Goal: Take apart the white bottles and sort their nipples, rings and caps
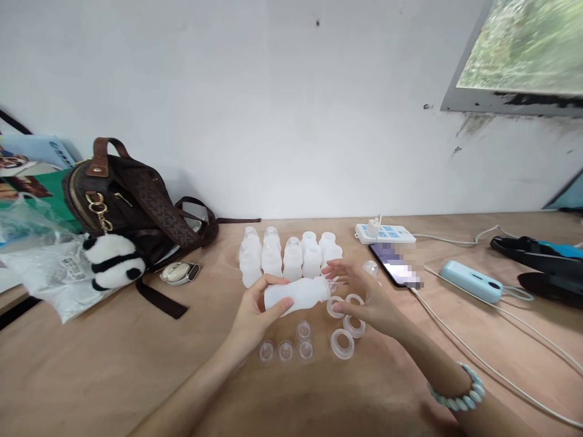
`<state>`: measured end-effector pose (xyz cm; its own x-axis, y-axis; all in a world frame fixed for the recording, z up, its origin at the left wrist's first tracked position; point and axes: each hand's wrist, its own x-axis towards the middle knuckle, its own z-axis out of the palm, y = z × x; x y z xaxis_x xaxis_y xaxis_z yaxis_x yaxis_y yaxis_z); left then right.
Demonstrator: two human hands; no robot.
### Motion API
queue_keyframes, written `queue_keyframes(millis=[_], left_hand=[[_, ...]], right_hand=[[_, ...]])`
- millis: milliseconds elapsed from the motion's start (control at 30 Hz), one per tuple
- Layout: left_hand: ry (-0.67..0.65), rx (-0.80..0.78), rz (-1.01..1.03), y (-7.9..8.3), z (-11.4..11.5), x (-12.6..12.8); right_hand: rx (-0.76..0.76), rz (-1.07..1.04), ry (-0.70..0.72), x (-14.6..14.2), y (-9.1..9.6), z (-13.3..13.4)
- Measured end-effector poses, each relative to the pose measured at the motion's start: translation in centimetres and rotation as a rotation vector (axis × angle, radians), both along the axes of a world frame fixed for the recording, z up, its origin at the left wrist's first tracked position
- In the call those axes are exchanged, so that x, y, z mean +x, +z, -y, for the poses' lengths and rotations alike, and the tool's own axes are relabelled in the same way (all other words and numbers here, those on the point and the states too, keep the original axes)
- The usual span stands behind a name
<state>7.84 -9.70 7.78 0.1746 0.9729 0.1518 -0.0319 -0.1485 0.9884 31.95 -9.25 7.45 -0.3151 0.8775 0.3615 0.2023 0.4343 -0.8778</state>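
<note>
My left hand [262, 309] is wrapped round a translucent white baby bottle [298, 296], which lies tilted almost flat above the table with its neck to the right. A clear teat [334, 283] shows at the bottle's mouth, partly hidden. Around that end, my right hand [364, 297] has its thumb and fingers apart. Several clear ring collars [342, 344] lie below the right hand. Clear domed caps [286, 351] with teat shapes inside sit below the bottle. Behind, capped bottles [272, 258] stand on the left and open-necked bottles [312, 260] on the right.
A clear teat or cap [371, 267] lies beside a phone [394, 264]. Farther right are a power strip [387, 233], a blue power bank [471, 281] and white cables. Left stand a brown backpack [132, 188] with a panda charm [113, 261] and a mouse [177, 273].
</note>
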Motion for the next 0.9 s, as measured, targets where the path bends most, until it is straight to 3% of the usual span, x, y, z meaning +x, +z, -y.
queue_keyframes(millis=[233,433,533,667,833,900], left_hand=[[-0.046,-0.048,0.002,0.1,0.5,0.3],[-0.031,-0.094,-0.003,0.1,0.4,0.2],[-0.066,-0.017,-0.019,0.0,0.5,0.2],[-0.081,0.146,-0.066,0.0,0.8,0.3],[-0.113,-0.064,-0.023,-0.1,0.7,0.3],[-0.133,-0.067,-0.013,-0.2,0.8,0.3]], right_hand=[[-0.067,-0.023,-0.094,-0.9,-0.8,0.0],[-0.034,-0.045,0.003,-0.8,-0.3,0.4],[0.015,-0.036,-0.078,-1.3,-1.0,0.4],[-0.036,-0.082,-0.128,-1.9,-2.0,0.2],[0.037,-0.076,-0.016,-1.4,-0.8,0.4],[0.084,-0.059,-0.031,-1.4,-0.6,0.6]])
